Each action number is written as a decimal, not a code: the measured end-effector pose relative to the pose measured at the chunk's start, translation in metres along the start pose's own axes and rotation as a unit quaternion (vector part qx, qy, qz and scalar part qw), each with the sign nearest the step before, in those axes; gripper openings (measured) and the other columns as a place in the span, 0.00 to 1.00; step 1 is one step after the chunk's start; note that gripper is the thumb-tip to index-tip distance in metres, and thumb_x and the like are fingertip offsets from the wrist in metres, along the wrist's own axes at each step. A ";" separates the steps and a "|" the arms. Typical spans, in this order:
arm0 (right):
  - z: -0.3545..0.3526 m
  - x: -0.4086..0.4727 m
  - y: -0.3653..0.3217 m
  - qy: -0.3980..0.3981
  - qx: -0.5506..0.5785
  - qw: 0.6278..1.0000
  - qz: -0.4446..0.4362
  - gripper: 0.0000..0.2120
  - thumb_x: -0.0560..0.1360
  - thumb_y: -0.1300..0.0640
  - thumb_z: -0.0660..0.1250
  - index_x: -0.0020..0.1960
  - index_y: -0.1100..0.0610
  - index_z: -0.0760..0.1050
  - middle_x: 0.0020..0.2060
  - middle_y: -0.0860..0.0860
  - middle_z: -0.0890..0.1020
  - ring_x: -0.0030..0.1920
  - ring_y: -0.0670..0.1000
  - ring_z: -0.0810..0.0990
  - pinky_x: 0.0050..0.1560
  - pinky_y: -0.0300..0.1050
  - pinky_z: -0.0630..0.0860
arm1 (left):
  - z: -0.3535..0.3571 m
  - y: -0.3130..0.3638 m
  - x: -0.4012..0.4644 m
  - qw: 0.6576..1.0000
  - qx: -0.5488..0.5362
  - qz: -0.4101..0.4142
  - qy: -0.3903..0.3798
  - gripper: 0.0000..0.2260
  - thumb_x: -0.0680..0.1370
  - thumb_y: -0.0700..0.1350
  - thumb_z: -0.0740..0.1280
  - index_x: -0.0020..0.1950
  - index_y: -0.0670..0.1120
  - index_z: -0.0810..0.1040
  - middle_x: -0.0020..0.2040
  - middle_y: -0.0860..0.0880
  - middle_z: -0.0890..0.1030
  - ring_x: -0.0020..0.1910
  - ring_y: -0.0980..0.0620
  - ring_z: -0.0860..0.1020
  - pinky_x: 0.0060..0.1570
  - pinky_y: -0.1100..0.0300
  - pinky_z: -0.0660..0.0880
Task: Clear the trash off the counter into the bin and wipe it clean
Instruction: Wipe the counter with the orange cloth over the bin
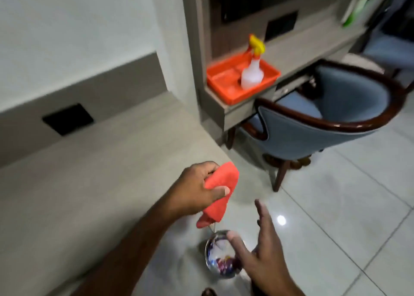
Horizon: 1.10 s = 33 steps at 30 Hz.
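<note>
Red cloth (220,191) hangs lengthwise downward, gripped in left hand (197,189).

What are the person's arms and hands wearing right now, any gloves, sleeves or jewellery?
Nothing is visible. The left hand and right hand are bare, with no gloves, and no rings or watch show. The left forearm is bare down to the frame's lower edge, with no sleeve in view. Only the right wrist shows, also uncovered. The picture is somewhat blurred, so small details could be missed.
</note>
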State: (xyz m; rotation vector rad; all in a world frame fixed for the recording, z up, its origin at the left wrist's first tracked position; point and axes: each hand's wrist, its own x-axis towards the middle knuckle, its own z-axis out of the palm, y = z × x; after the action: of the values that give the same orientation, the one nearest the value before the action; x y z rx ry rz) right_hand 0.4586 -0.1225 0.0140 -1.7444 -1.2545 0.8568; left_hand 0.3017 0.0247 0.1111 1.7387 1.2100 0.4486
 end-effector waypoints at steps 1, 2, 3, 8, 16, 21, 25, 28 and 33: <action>-0.007 0.014 -0.012 0.031 0.054 0.998 0.025 0.46 0.68 0.37 0.73 0.78 0.50 0.57 0.75 0.43 0.64 0.72 0.42 0.65 0.62 0.26 0.66 | -0.021 0.024 0.006 0.999 0.020 0.032 -0.027 0.13 0.66 0.50 0.73 0.46 0.46 0.79 0.38 0.47 0.83 0.34 0.53 0.78 0.38 0.53 0.77; -0.013 0.030 -0.024 0.048 0.104 0.992 0.048 0.46 0.66 0.36 0.72 0.77 0.49 0.57 0.75 0.44 0.65 0.72 0.42 0.66 0.63 0.32 0.68 | -0.041 0.046 0.013 0.996 0.041 0.061 -0.050 0.12 0.66 0.50 0.73 0.46 0.46 0.79 0.38 0.46 0.83 0.34 0.55 0.77 0.38 0.53 0.77; -0.018 0.048 -0.036 0.048 0.152 0.985 0.068 0.45 0.66 0.37 0.71 0.77 0.48 0.58 0.75 0.46 0.66 0.72 0.44 0.67 0.65 0.40 0.69 | -0.057 0.067 0.022 0.992 0.058 0.083 -0.070 0.12 0.67 0.48 0.74 0.46 0.46 0.79 0.38 0.47 0.82 0.35 0.57 0.76 0.37 0.53 0.76; -0.037 0.149 -0.076 -0.106 0.419 0.893 0.123 0.31 0.67 0.38 0.75 0.64 0.53 0.77 0.58 0.59 0.84 0.55 0.60 0.84 0.48 0.58 0.82 | -0.103 0.140 0.094 0.988 0.020 0.127 -0.090 0.16 0.71 0.38 0.75 0.55 0.45 0.76 0.43 0.47 0.79 0.39 0.53 0.77 0.39 0.55 0.76; -0.055 0.330 -0.079 -0.025 0.492 0.858 0.142 0.23 0.71 0.62 0.73 0.65 0.56 0.73 0.53 0.59 0.85 0.42 0.58 0.86 0.33 0.51 0.82 | -0.132 0.131 0.295 0.968 0.196 0.134 0.081 0.17 0.70 0.41 0.73 0.50 0.49 0.67 0.39 0.53 0.73 0.37 0.52 0.73 0.35 0.59 0.70; -0.050 0.442 -0.071 0.081 0.315 0.939 0.111 0.33 0.72 0.67 0.74 0.68 0.54 0.60 0.59 0.58 0.78 0.51 0.58 0.83 0.45 0.55 0.82 | -0.129 0.085 0.417 0.934 0.299 0.179 0.078 0.03 0.70 0.39 0.74 0.43 0.43 0.83 0.43 0.48 0.81 0.44 0.50 0.80 0.53 0.54 0.77; -0.028 0.507 -0.064 0.038 0.136 0.987 0.075 0.48 0.72 0.65 0.72 0.79 0.53 0.43 0.65 0.60 0.74 0.61 0.61 0.77 0.63 0.56 0.74 | -0.129 0.047 0.489 0.931 0.347 0.112 0.027 0.16 0.73 0.42 0.71 0.60 0.42 0.80 0.61 0.42 0.80 0.61 0.46 0.76 0.65 0.61 0.67; -0.005 0.544 -0.054 -0.026 0.016 0.997 0.072 0.43 0.75 0.63 0.68 0.80 0.51 0.46 0.64 0.59 0.79 0.60 0.62 0.80 0.59 0.48 0.74 | -0.127 0.023 0.525 0.927 0.366 0.079 -0.004 0.17 0.74 0.37 0.68 0.63 0.40 0.78 0.63 0.40 0.79 0.64 0.43 0.74 0.66 0.59 0.65; 0.018 0.576 -0.049 -0.115 -0.169 0.975 0.085 0.21 0.74 0.52 0.67 0.66 0.53 0.73 0.58 0.54 0.84 0.59 0.57 0.80 0.59 0.46 0.73 | -0.114 -0.016 0.549 0.906 0.421 0.018 -0.046 0.22 0.76 0.41 0.66 0.70 0.45 0.71 0.74 0.41 0.67 0.73 0.42 0.63 0.73 0.56 0.58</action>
State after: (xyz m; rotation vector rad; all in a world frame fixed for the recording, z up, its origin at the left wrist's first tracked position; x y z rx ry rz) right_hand 0.5819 0.4424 0.0101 -2.0922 -1.4859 1.0134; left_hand 0.4557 0.5597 0.0422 2.4680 1.4102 -0.1909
